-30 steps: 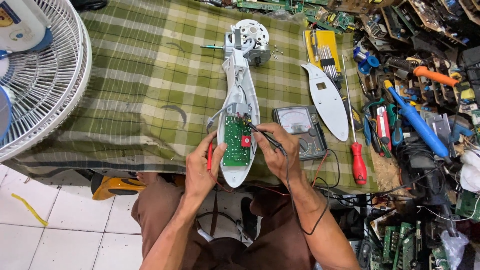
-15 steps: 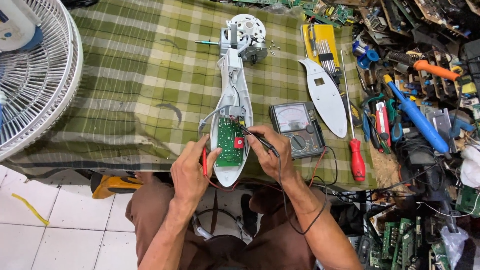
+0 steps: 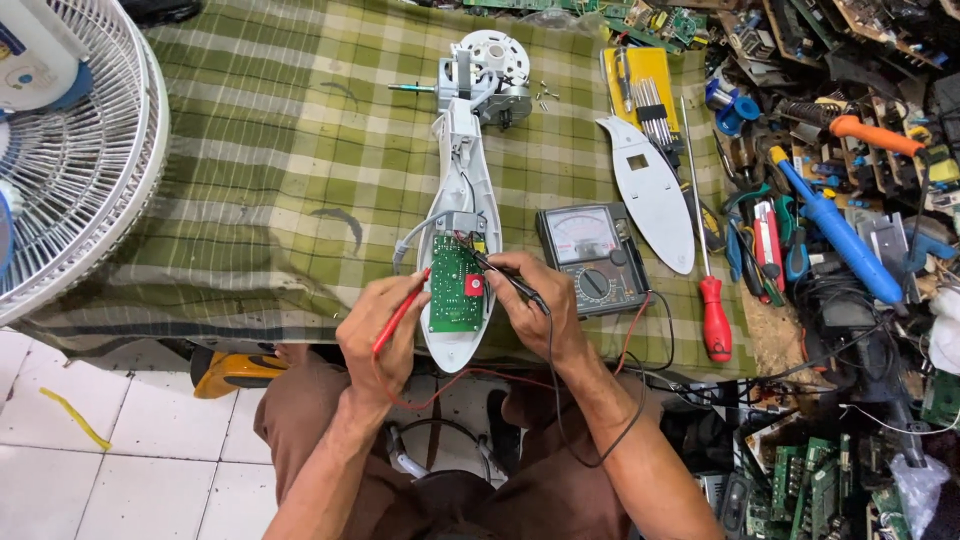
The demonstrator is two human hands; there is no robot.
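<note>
Probes meet the green circuit board: left hand grips the red probe, right hand the black probe; analog multimeter just beyond the right hand, housing opened, cover unfitted.

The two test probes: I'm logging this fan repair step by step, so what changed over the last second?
Very little. The left hand keeps the red probe at the left edge of the green circuit board; the right hand keeps the black probe at its top right. The analog multimeter, white cover and red screwdriver stayed put; only the camera shifted.
</note>
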